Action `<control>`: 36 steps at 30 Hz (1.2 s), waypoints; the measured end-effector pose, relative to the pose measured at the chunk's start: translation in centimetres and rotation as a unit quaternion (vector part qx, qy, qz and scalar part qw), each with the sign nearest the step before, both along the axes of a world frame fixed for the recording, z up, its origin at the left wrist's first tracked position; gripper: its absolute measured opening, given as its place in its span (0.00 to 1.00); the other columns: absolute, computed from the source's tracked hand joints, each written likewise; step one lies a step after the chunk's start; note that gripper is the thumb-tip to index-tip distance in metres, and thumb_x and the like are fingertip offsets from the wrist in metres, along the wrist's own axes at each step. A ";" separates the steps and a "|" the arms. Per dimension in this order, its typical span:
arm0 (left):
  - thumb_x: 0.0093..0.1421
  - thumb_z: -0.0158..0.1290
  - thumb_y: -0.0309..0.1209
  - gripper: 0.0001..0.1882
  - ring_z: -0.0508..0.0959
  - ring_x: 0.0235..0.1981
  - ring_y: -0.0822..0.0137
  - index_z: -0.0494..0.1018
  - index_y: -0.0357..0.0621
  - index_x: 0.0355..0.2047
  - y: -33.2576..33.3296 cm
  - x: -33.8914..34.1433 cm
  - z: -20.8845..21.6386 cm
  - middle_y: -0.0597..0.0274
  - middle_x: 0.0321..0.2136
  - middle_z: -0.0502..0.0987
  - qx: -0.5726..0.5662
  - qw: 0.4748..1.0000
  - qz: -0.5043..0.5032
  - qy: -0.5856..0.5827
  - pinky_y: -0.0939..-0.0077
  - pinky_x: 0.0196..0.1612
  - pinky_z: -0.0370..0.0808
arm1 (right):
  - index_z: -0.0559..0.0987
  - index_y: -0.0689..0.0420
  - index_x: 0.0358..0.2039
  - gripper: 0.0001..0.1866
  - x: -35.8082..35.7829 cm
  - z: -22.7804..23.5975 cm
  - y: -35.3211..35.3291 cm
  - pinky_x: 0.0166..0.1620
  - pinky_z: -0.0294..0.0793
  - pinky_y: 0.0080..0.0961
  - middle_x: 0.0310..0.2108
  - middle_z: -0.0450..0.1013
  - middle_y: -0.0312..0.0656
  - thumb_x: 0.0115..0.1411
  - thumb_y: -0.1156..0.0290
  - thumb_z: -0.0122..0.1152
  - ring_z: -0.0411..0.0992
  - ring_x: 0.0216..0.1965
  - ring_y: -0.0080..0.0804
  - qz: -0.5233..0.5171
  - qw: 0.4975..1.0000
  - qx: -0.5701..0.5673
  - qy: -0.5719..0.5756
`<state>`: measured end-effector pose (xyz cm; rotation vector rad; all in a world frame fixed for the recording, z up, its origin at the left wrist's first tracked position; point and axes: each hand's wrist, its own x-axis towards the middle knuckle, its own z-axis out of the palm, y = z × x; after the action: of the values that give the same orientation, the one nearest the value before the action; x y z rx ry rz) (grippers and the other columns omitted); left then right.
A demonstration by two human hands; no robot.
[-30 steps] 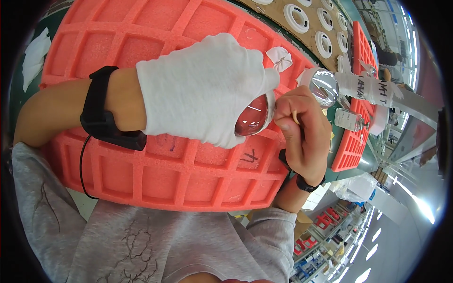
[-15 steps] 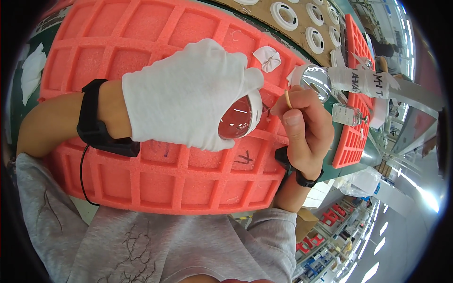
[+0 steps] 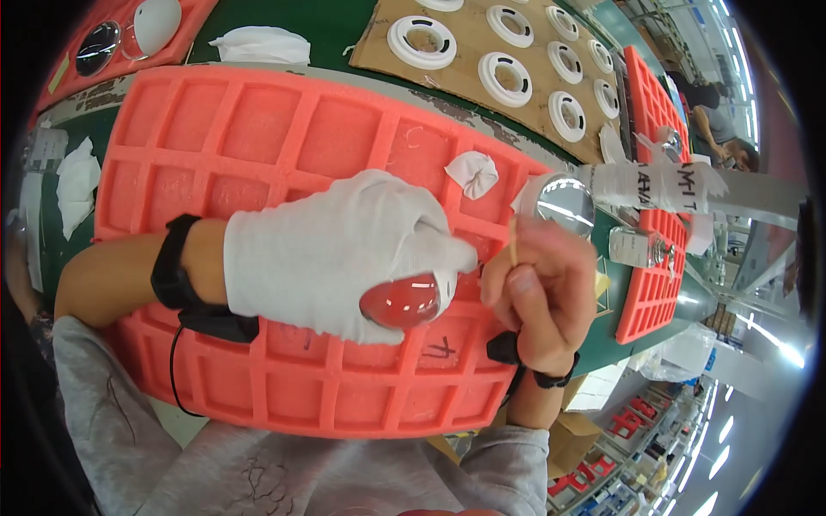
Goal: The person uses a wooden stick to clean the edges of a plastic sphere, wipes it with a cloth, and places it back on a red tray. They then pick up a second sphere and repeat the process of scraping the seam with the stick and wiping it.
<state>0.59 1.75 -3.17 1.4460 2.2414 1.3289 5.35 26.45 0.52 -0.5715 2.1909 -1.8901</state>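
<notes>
My left hand [image 3: 327,249], in a white glove, is closed around a clear domed lens [image 3: 401,301] with a white rim. The lens is held over the red foam tray [image 3: 292,391], whose colour shows through it. Just right of the lens is my bare right hand [image 3: 551,297], its thumb and fingers pinching a thin pale wooden stick [image 3: 514,241]. Motion smears part of this hand, and the stick's lower end cannot be made out. A crumpled white cloth [image 3: 472,175] lies on the tray above the hands.
A round shiny glass piece [image 3: 564,206] sits beside a post wrapped in white tape [image 3: 654,187]. Nearby stand a small glass bottle [image 3: 634,247] and another red tray [image 3: 651,297]. Cardboard with several white rings [image 3: 422,41] lies beyond. Upper left, a red tray holds domed parts [image 3: 98,48].
The view has shifted, so the tray sits lower and more shows beyond it. My left hand still holds the lens, now tilted differently. My right hand has turned the stick more upright.
</notes>
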 end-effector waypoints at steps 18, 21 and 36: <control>0.38 0.76 0.48 0.38 0.70 0.47 0.52 0.76 0.47 0.48 -0.2 0.2 1.8 0.56 0.47 0.69 -0.107 0.993 0.053 -0.010 0.57 0.50 0.69 | 0.74 0.65 0.52 0.13 -1.3 -0.1 0.0 0.28 0.73 0.24 0.38 0.82 0.47 0.68 0.82 0.51 0.75 0.22 0.34 0.022 0.984 0.166 0.061; 0.38 0.76 0.48 0.40 0.71 0.47 0.52 0.75 0.48 0.51 -0.2 0.3 1.9 0.56 0.47 0.69 -0.113 0.992 0.055 0.006 0.57 0.51 0.70 | 0.69 0.66 0.53 0.13 -0.7 -0.8 -1.0 0.25 0.66 0.19 0.28 0.77 0.45 0.70 0.78 0.47 0.67 0.19 0.23 -0.031 0.994 0.094 0.036; 0.39 0.76 0.49 0.44 0.75 0.52 0.51 0.73 0.49 0.56 -0.3 -0.7 1.0 0.54 0.50 0.75 -0.061 0.998 -0.003 -0.032 0.52 0.60 0.68 | 0.64 0.64 0.48 0.17 -2.3 -1.3 2.4 0.24 0.70 0.20 0.23 0.73 0.48 0.71 0.63 0.52 0.69 0.17 0.28 0.018 0.993 -0.118 0.001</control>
<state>-0.15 1.48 -2.17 1.3494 2.2343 1.1967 3.01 28.82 -0.76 -0.6475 1.9579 -2.1455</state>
